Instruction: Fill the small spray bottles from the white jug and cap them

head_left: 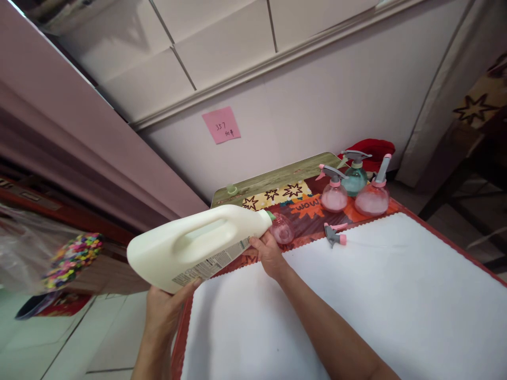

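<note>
A large cream detergent jug (198,235) lies tipped nearly on its side, its green spout at the mouth of a round pink spray bottle (282,230) with no sprayer head on. My left hand (168,301) supports the jug from below near its base, fingers closed on it. Under the jug's neck, my right hand (267,254) is closed on the neck end, close to the pink bottle. A grey and pink sprayer head (335,236) with a thin clear tube lies on the white mat to the right.
Two pink spray bottles (334,199) and a green one (355,178) stand at the back right. A small green cap (232,189) sits on the wood-patterned board. A white mat (388,306) covers the table's front, and a pink note (222,125) sticks to the wall.
</note>
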### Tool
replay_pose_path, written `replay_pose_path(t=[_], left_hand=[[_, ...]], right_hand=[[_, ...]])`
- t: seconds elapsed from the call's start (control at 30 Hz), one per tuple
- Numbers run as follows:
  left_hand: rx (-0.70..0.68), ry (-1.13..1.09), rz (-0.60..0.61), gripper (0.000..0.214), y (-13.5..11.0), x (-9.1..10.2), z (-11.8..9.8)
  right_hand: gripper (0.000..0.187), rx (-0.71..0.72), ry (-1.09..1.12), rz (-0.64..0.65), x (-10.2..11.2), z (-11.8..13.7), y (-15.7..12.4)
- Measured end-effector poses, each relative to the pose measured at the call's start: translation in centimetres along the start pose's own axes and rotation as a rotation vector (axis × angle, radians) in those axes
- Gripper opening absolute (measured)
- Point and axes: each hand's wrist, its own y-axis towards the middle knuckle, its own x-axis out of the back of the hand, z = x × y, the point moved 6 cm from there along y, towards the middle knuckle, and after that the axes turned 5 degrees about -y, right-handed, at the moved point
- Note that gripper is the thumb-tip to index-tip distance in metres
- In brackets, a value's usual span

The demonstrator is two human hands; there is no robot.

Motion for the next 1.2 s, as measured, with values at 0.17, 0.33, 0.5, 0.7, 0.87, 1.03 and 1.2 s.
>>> replay_pose_path(t=[0.17, 0.33, 0.5, 0.7, 0.87, 1.03, 1.2], left_hand=[[0.004, 0.017, 0.001, 0.062, 0.0, 0.0, 0.0], [0.008, 0.003, 0.004, 0.061, -0.1, -0.3, -0.1], [0.002, 0.021, -0.010, 0.060, 0.0, 0.0, 0.1], [-0.011, 0.033, 0.006, 0.060, 0.4, 0.4, 0.6], [-0.003, 0.029, 0.031, 0.063, 0.7, 0.7, 1.2], [-0.011, -0.004, 0.060, 0.066, 0.7, 0.8, 1.5], [-0.010, -0.009, 0.080, 0.064, 0.9, 0.9, 1.7]], right_hand=[[0.058, 0.001, 0.004, 0.001, 0.0, -0.1, 0.0], [0.060, 0.003, 0.017, 0.011, -0.1, 0.1, 0.0], [0.062, 0.001, 0.012, 0.012, 0.0, 0.0, 0.0], [0.059, 0.006, 0.014, 0.021, 0.0, -0.2, 0.0], [0.059, 0.006, 0.020, 0.007, 0.1, -0.2, 0.1], [0.057, 0.005, 0.022, 0.010, 0.0, -0.1, 0.0], [0.059, -0.002, 0.016, 0.004, 0.0, 0.0, 0.0]])
